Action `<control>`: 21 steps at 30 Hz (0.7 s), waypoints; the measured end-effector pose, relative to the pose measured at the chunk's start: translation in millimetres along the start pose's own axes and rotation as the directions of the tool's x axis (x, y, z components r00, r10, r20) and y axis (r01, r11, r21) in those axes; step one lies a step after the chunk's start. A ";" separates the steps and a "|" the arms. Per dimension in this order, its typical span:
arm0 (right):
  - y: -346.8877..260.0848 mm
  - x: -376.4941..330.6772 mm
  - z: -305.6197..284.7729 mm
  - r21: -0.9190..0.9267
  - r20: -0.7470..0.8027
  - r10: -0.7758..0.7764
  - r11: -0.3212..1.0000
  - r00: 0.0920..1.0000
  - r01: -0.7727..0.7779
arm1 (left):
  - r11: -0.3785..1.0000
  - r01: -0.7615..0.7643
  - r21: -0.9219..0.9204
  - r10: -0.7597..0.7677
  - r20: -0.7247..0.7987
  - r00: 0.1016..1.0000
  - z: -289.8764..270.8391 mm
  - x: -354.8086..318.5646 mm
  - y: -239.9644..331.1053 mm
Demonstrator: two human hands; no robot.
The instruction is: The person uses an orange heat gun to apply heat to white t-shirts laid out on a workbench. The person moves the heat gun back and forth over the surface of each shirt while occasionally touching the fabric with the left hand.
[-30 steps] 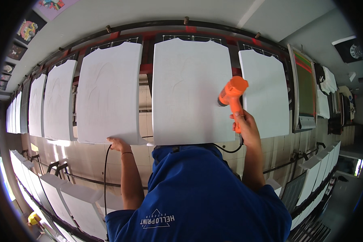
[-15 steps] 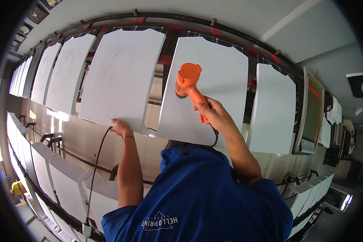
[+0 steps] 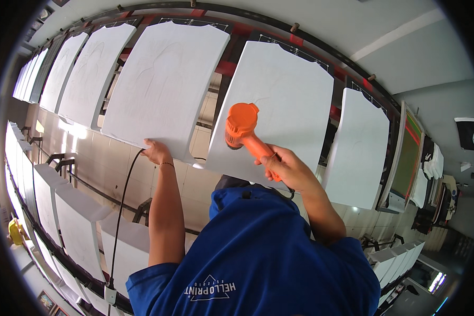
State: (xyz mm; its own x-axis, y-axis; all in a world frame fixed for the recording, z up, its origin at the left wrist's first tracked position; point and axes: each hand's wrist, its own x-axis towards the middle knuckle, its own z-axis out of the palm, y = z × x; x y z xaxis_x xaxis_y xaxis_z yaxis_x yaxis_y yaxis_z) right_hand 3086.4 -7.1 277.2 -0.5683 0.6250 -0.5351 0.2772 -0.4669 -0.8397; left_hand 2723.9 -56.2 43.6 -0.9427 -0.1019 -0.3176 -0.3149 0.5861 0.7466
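Observation:
An orange heat gun (image 3: 243,122) is gripped by its handle in my right hand (image 3: 289,167), fingers wrapped round it. Its dark nozzle points down at the near left part of a white T-shirt (image 3: 287,89) stretched flat over a board. At the near edge of the white shirt (image 3: 160,89) on the neighbouring board to the left, my left hand (image 3: 158,152) is closed on a black cable (image 3: 124,195). Whether those fingers also touch the shirt's hem, I cannot tell. A short length of cord leaves the bottom of the gun's handle.
More white shirts on boards stand in the row, left (image 3: 97,68) and right (image 3: 358,147). A framed screen (image 3: 407,158) follows at the right end. Behind me runs a second row of covered boards (image 3: 79,210). A white socket block (image 3: 110,295) joins the cable.
The heat gun has moved nearer to me over the shirt, its nozzle still pointing down. My left hand keeps its place at the board's edge with the cable. The whole view has shifted slightly.

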 end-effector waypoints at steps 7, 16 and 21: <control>-5.5 15.7 -24.9 -0.028 -0.243 -0.097 0.995 0.965 0.093 | 1.000 -0.021 0.010 0.021 0.011 1.000 -5.3 -8.0 5.7; 10.1 -14.5 -17.2 0.020 -0.033 0.022 1.000 0.999 -0.021 | 1.000 -0.009 0.016 0.009 0.015 1.000 -5.0 -7.5 6.3; 7.4 -8.8 -25.5 -0.021 -0.135 -0.049 0.999 0.990 0.046 | 1.000 -0.011 0.002 0.011 0.008 1.000 -3.2 -4.2 3.5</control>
State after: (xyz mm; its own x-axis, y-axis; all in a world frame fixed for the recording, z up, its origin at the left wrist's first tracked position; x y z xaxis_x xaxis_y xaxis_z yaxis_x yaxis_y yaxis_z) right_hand 3113.2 -0.1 273.3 -0.4717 0.7256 -0.5009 0.2670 -0.4238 -0.8655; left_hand 2726.4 -56.3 49.4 -0.9454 -0.0891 -0.3136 -0.3039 0.5891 0.7487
